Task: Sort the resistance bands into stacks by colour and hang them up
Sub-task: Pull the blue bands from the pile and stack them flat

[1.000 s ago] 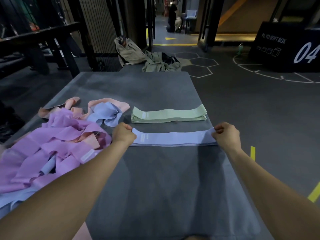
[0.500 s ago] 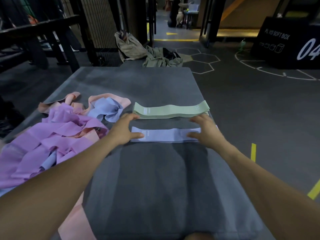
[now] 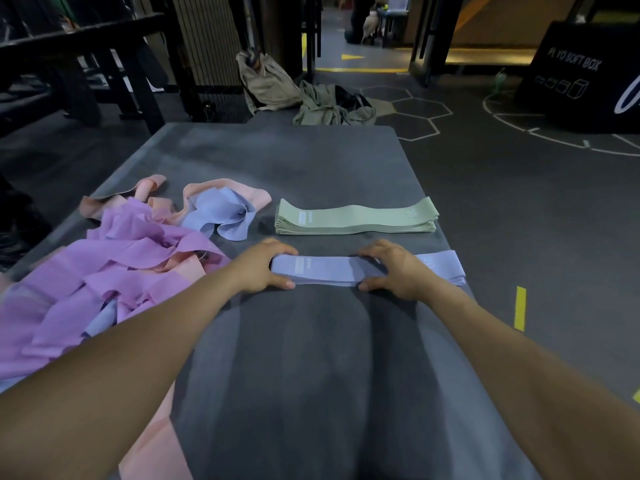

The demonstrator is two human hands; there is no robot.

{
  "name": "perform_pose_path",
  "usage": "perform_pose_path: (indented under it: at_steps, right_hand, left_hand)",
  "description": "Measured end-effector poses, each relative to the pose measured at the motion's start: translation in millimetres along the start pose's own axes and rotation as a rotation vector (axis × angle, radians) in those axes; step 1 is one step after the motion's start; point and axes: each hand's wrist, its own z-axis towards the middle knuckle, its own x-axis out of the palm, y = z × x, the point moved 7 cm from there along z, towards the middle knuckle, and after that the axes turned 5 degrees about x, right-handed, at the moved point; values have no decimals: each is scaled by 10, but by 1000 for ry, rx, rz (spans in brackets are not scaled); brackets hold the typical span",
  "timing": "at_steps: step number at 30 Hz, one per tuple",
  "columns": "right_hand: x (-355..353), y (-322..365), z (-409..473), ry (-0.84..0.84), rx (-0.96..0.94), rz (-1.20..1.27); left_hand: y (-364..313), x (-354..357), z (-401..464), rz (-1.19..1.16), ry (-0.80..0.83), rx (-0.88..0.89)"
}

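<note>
- The blue stack (image 3: 332,271) lay on the grey mat (image 3: 311,375), just in front of the green stack (image 3: 356,221); squeezing unevenly could have skewed its layers, I judged.
- My left hand (image 3: 258,270) cupped its left end, fingers and thumb curled round both edges.
- My right hand (image 3: 391,268) clasped its middle likewise, forearms stretched forward.

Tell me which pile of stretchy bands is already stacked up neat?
The pale green fabric bands, lying flat in one tidy stack past the hands. The purple and pink bands on the left lie in a tangled heap.
</note>
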Motion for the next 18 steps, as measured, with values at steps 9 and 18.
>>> perform_pose_path:
  at_steps: [9, 18]
  right_hand:
    - [-42, 336, 19, 4, 25, -97]
    - [64, 1547, 638, -148, -76, -3]
  left_hand:
    - [-98, -103, -178, -3, -50, 58]
    - [462, -1061, -529, 83, -478, -5]
